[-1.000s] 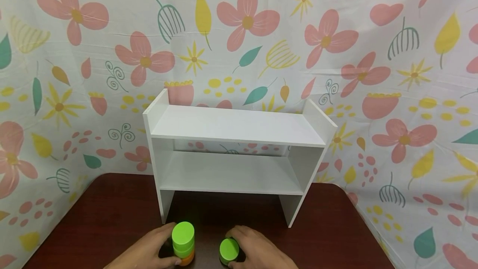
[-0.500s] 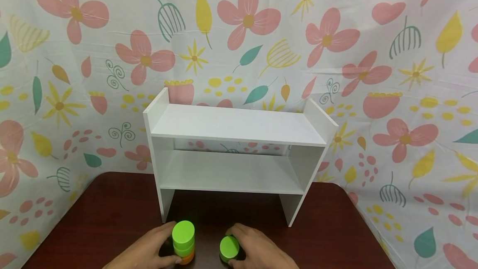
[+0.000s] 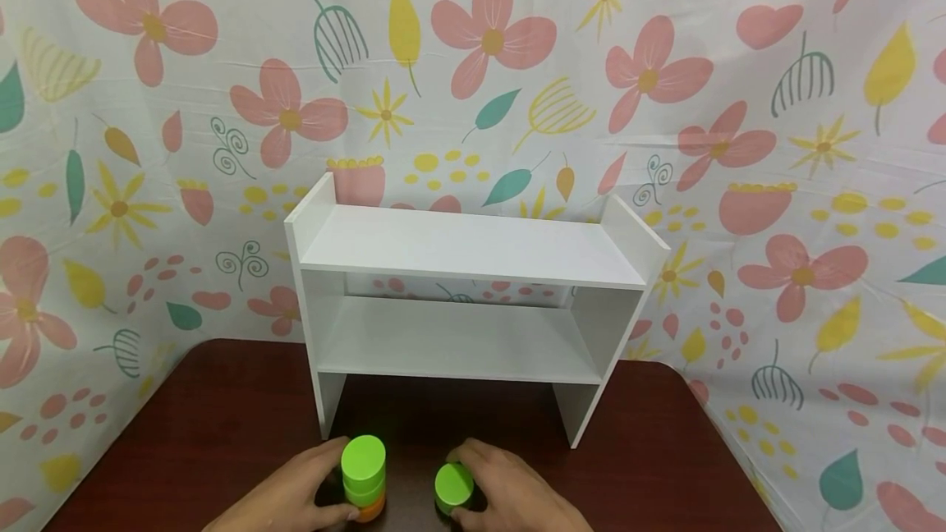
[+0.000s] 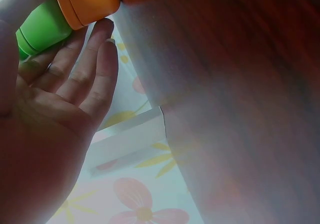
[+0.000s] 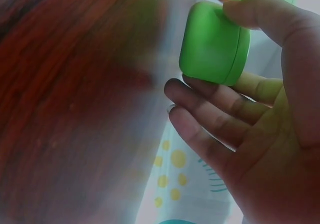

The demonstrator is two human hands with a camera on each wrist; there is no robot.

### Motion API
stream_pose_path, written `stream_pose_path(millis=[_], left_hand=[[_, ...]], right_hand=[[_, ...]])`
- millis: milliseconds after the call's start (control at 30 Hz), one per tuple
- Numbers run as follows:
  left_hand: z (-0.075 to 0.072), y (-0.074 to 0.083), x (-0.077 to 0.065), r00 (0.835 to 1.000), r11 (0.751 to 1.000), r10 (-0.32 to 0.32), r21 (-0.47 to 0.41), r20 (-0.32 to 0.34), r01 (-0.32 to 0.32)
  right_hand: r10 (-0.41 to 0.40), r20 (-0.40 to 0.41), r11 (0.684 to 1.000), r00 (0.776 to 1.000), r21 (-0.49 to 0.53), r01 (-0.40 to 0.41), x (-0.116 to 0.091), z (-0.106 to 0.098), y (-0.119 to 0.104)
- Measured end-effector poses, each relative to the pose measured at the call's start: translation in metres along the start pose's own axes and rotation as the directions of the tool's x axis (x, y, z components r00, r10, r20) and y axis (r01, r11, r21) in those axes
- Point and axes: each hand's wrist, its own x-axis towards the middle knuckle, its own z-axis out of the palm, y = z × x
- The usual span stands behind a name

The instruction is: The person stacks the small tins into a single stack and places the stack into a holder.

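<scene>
In the head view my left hand (image 3: 284, 489) grips a stack of two small round jars at the table's front. A green lidded jar (image 3: 363, 460) sits on top of an orange jar (image 3: 371, 508). The left wrist view shows the lidded orange jar (image 4: 95, 2) beyond the green jar (image 4: 46, 26), with thumb and fingers on either side. To the right, my right hand (image 3: 513, 493) holds a single green lidded jar (image 3: 453, 487) between thumb and fingers. The right wrist view shows this green jar (image 5: 212, 46) standing on the table, apart from the stack.
A white two-tier shelf (image 3: 473, 273) stands behind the hands on the dark red-brown table (image 3: 222, 409). Its side panels reach the tabletop, with a gap under the lower board. A flower-patterned cloth (image 3: 473, 64) hangs behind and at both sides.
</scene>
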Motion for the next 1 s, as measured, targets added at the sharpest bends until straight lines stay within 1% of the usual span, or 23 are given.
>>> stream_pose_path(millis=[267,467,567,800,933,1000], left_hand=[[-0.0004,0.0,0.0011,1.0,1.0,-0.015,0.015,0.002,0.015],[0.0011,-0.0014,-0.0003,1.0,1.0,0.006,0.0,-0.002,-0.006],[0.0015,-0.0018,-0.0008,1.0,1.0,0.013,-0.005,-0.003,-0.013],[0.0009,-0.001,-0.0008,1.0,1.0,0.002,-0.013,0.001,-0.002],[0.0008,-0.0009,-0.0007,1.0,1.0,0.013,-0.011,-0.001,-0.013],[0.0009,-0.001,-0.0008,1.0,1.0,0.023,-0.01,-0.003,-0.023]], right_hand=[[-0.019,-0.014,1.0,1.0,0.006,0.019,0.0005,-0.0013,-0.0008],[-0.011,-0.002,1.0,1.0,0.02,0.011,0.001,-0.0029,-0.002],[-0.019,-0.006,1.0,1.0,0.018,0.019,0.0007,-0.0034,-0.0024],[-0.082,-0.048,0.997,0.995,-0.018,0.081,0.0003,-0.0051,-0.0028],[-0.108,-0.08,0.994,0.991,-0.032,0.106,0.001,-0.0061,-0.004],[-0.108,-0.094,0.994,0.99,-0.03,0.106,0.0013,-0.0066,-0.0051]])
